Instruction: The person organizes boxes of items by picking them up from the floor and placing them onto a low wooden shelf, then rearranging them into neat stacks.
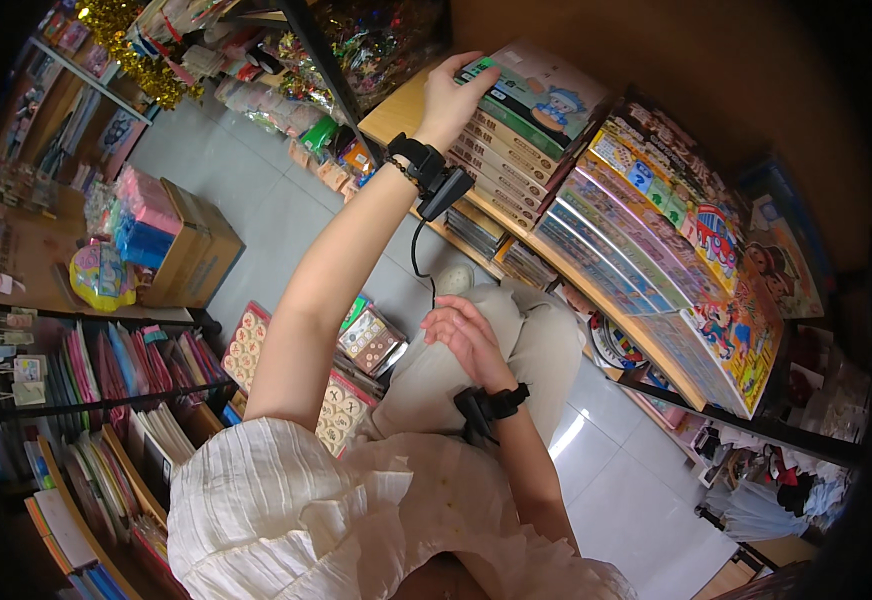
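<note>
My left hand (455, 94) reaches out to a stack on the wooden shelf. Its thumb lies on top of a green game box (515, 97), and the fingers curl over the box's end. Under that box are several beige board game boxes (507, 161), spines facing me. A cartoon figure in a blue hat shows on the top of the stack. Above my lap, my right hand (470, 337) is held loosely curled with nothing in it. Both wrists wear black strapped devices, and a cable hangs from the left one.
Colourful boxed games (653, 202) are piled along the wooden shelf (593, 277). Chinese chess sets (342, 409) and a small boxed set (368, 341) lie low beside my legs. A cardboard box (192, 244) with packaged goods stands to the left, above racks of folders (117, 360).
</note>
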Available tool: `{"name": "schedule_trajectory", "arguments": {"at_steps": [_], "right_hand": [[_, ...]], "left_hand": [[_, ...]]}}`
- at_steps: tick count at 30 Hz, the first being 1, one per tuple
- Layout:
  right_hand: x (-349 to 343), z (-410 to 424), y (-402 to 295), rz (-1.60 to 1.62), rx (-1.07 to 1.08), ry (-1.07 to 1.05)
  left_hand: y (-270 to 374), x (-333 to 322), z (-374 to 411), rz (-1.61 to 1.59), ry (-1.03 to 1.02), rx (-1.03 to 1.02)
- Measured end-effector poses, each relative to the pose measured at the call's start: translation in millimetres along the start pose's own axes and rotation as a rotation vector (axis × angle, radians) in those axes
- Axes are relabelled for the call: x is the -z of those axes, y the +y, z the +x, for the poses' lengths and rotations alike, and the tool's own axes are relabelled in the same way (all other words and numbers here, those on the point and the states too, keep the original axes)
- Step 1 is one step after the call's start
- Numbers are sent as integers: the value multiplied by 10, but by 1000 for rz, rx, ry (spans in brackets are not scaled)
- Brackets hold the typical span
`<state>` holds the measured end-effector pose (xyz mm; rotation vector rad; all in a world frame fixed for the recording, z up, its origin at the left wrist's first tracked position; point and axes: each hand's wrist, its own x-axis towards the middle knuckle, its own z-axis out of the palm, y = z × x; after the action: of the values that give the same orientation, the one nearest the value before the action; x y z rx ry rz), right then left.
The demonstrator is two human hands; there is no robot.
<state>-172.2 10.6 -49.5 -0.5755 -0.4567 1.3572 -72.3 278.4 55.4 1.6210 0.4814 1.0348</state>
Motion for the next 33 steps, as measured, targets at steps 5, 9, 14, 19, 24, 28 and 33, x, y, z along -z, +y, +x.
{"name": "schedule_trajectory", "arguments": {"at_steps": [5, 9, 14, 19, 24, 28, 33], "right_hand": [[-21, 6, -9, 19, 1, -4], [-3, 10, -18, 7, 1, -36], [-4, 11, -34, 4, 1, -28], [45, 4, 41, 13, 10, -25], [103, -8, 59, 24, 42, 23], [10, -9, 49, -1, 20, 99], [-231, 344, 129, -425, -257, 191]], "left_hand": [[-22, 5, -19, -21, 1, -8], [17, -22, -40, 18, -1, -56], [-34, -29, -10, 8, 22, -68], [-26, 51, -101, 104, 231, -336], [447, 746, -1131, -310, 525, -249], [101, 1563, -2384, -106, 703, 139], [-1029, 2512, -3871, -339, 613, 1097]]}}
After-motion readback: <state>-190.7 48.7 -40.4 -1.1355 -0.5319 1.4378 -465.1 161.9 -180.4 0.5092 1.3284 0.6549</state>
